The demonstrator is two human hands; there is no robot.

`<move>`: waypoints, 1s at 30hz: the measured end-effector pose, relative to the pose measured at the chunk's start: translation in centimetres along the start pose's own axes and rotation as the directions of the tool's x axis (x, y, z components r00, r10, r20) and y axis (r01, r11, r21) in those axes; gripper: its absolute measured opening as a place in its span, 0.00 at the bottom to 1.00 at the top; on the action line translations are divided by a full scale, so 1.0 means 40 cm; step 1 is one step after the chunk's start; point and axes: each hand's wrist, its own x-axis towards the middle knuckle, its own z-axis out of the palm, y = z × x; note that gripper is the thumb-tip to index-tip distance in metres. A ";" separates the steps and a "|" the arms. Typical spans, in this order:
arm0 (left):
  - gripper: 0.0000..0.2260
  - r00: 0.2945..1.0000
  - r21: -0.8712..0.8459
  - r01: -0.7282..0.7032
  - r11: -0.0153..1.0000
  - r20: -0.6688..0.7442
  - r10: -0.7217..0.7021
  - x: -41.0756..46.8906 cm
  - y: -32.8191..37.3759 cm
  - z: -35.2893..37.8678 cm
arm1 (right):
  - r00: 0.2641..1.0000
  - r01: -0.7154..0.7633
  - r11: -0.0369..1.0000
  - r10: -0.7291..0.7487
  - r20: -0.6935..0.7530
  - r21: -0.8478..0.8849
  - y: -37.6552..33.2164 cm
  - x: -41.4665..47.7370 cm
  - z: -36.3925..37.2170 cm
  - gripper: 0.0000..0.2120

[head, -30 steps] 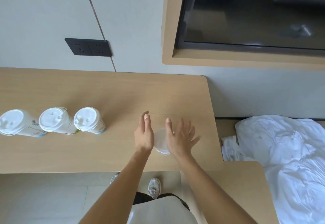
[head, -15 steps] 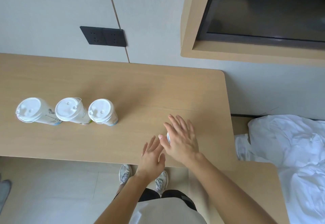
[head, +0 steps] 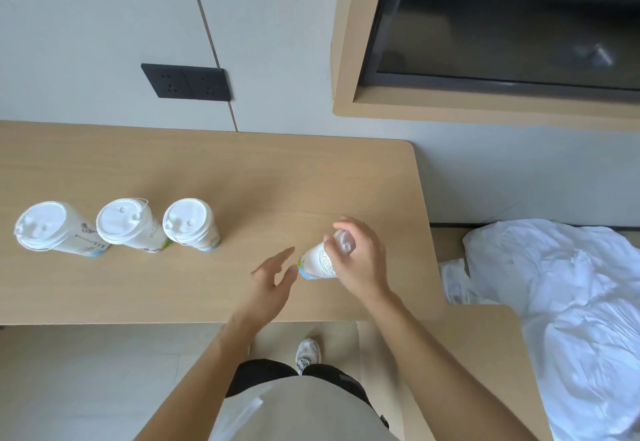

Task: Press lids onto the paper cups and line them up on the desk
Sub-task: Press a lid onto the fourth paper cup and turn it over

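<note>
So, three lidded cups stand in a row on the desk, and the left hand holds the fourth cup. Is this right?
No. In the head view the right hand holds the fourth cup; the left hand hovers empty beside it. The three lidded cups stand in a row on the desk.

A pale grey-beige top (head: 304, 413) is being worn over the torso, its front plain. Below its hem, a black lower garment (head: 263, 371) is being worn; whether it is shorts or trousers cannot be told. A small dark tab (head: 383, 420) is being shown at the top's right edge. On the one foot in view, a grey-white laced trainer (head: 307, 354) is being worn. The left forearm (head: 207, 364) and right forearm (head: 450, 347) are being left uncovered down to the left hand (head: 273, 281) and right hand (head: 363, 267).
</note>
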 end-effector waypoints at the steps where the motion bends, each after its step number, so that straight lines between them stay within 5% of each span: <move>1: 0.18 0.998 -0.107 0.053 0.993 -0.017 -0.055 -0.001 0.028 -0.029 | 0.990 -0.142 0.981 0.143 -0.001 0.130 -0.023 0.002 -0.019 0.08; 4: 0.15 0.994 -0.317 0.111 0.942 0.017 -0.111 -0.024 0.118 -0.128 | 0.924 -0.370 0.806 0.369 0.098 0.461 -0.103 0.003 -0.066 0.03; 10: 0.15 0.999 -0.382 0.046 0.923 0.044 -0.032 -0.083 0.203 -0.284 | 0.911 -0.367 0.640 0.394 0.121 0.675 -0.258 -0.030 -0.094 0.13; 15: 0.23 0.999 -0.363 -0.011 0.932 0.042 0.028 -0.096 0.197 -0.359 | 0.923 -0.333 0.649 0.372 0.098 0.684 -0.327 -0.049 -0.075 0.15; 30: 0.18 0.992 -0.499 -0.077 0.863 0.044 0.114 -0.104 0.181 -0.478 | 0.946 -0.239 0.693 0.323 0.003 0.680 -0.419 -0.085 -0.015 0.20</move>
